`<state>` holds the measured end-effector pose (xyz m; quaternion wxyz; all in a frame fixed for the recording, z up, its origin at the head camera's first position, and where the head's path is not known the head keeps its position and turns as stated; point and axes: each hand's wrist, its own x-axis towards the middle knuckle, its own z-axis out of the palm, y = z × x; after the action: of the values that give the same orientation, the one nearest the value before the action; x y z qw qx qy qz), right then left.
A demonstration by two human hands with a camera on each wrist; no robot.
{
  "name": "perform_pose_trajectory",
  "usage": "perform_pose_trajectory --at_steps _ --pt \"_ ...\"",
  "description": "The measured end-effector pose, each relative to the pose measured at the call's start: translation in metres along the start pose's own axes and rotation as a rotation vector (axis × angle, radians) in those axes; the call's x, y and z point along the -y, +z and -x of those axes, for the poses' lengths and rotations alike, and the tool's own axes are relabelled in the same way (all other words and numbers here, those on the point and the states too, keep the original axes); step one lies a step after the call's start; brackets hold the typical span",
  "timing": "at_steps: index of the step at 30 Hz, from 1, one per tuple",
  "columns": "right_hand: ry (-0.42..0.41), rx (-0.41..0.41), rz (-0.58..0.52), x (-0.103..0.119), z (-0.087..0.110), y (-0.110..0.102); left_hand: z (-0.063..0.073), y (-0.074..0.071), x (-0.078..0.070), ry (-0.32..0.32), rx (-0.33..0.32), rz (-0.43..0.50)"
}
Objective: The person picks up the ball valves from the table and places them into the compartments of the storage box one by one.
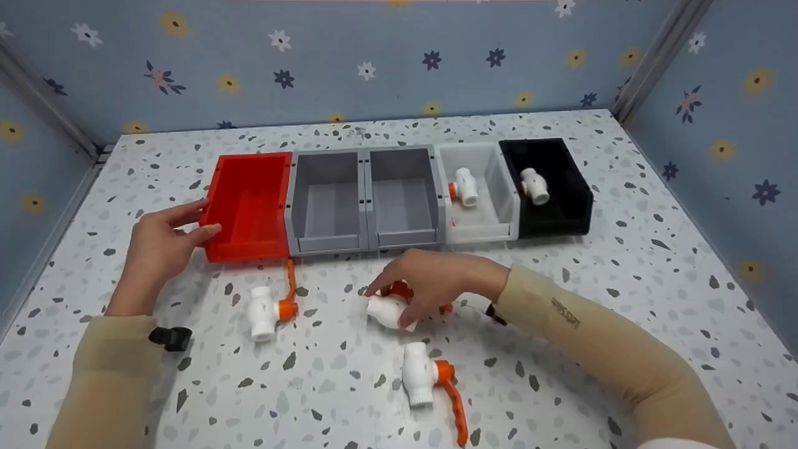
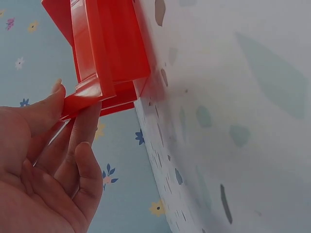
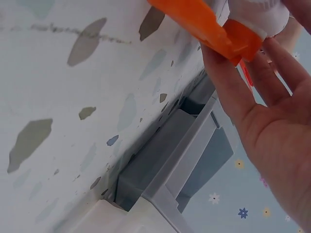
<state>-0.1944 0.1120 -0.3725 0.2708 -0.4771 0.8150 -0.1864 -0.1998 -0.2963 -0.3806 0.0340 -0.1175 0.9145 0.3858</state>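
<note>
At the left end of the bin row, my left hand [image 1: 159,243] pinches the side rim of the red bin [image 1: 246,248] between thumb and fingers. The left wrist view shows the thumb on one face of the red rim and fingers behind it. In front of the bins, my right hand [image 1: 430,279] holds a white ball valve [image 1: 385,310] with an orange handle [image 3: 199,26]. Fingers cover part of this valve in the head view. Another ball valve [image 1: 262,315] lies left of the right hand, and one more [image 1: 418,375] lies nearer the front, its orange handle pointing forward.
Right of the red bin stand two grey bins [image 1: 332,244], a white bin [image 1: 483,233] and a black bin [image 1: 555,227]. The white bin holds a valve [image 1: 466,187]; the black bin holds another valve [image 1: 534,186]. Flowered walls [image 1: 386,37] enclose the speckled table [image 1: 336,399].
</note>
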Motion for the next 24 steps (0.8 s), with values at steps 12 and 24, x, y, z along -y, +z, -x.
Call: perform_pose_trajectory --at_steps 12,24 --pt "-0.021 -0.088 -0.028 0.002 0.003 -0.006 0.001 0.000 0.001 0.005 -0.001 -0.002" --pt "0.019 -0.220 -0.065 -0.002 0.005 -0.016 -0.001 0.002 -0.001 -0.001 -0.006 -0.008"
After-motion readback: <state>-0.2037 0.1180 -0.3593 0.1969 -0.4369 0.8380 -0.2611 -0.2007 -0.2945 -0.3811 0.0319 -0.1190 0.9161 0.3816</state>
